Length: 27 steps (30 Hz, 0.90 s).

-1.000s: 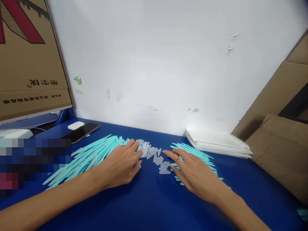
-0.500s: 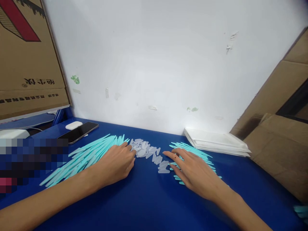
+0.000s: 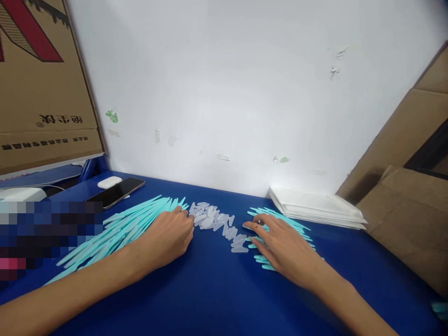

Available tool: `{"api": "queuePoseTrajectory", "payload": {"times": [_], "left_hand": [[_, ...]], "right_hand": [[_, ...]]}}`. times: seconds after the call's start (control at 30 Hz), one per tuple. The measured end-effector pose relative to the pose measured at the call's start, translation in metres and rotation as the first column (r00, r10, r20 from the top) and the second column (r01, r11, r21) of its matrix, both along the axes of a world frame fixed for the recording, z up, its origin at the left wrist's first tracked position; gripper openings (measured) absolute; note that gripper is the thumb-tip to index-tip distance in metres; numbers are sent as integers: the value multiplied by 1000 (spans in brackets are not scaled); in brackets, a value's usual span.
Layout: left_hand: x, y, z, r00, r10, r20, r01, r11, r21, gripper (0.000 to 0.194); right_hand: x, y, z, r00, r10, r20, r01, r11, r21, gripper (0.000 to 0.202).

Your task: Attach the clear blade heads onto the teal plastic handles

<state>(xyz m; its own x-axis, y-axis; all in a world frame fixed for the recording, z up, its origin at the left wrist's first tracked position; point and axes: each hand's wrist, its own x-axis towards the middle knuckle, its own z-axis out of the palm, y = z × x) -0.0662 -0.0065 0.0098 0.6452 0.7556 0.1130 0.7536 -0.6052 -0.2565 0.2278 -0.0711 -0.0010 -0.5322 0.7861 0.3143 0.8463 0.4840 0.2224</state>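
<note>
On the blue table, several thin teal plastic sticks (image 3: 135, 224) lie in a fanned pile at the left. My left hand (image 3: 171, 233) rests at their right-hand ends, its fingers curled together; whatever they hold is hidden. A loose cluster of small translucent caps (image 3: 209, 217) spreads over the middle, just right of that hand. My right hand (image 3: 276, 240) is over a second group of teal sticks (image 3: 292, 223), partly covering them. Its thumb and index finger are apart, pointing toward the caps, with nothing plainly between them.
A phone (image 3: 117, 192) and a white rounded case (image 3: 109, 182) lie at the back left. Flat white sheets or trays (image 3: 317, 208) are stacked by the wall at the back right. Cardboard boxes stand at the left (image 3: 49, 88) and right (image 3: 395, 210).
My left hand has drawn back slightly to the left from the caps. My right index finger has bent a little more. The view has shifted slightly.
</note>
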Motion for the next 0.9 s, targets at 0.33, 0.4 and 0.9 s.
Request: {"api": "queuePoseTrajectory", "payload": {"times": [0.33, 0.4, 0.9], "left_hand": [[-4, 6, -3, 990, 141, -12, -139, 984, 112, 23], [-4, 9, -2, 987, 160, -10, -158, 982, 106, 23], [-2, 13, -6, 999, 42, 25, -44, 995, 85, 23]], "right_hand": [[-1, -1, -1, 1000, 1, -10, -1, 999, -38, 32], [-1, -1, -1, 1000, -4, -2, 4, 999, -43, 32], [7, 7, -9, 984, -115, 134, 103, 990, 92, 23]]}}
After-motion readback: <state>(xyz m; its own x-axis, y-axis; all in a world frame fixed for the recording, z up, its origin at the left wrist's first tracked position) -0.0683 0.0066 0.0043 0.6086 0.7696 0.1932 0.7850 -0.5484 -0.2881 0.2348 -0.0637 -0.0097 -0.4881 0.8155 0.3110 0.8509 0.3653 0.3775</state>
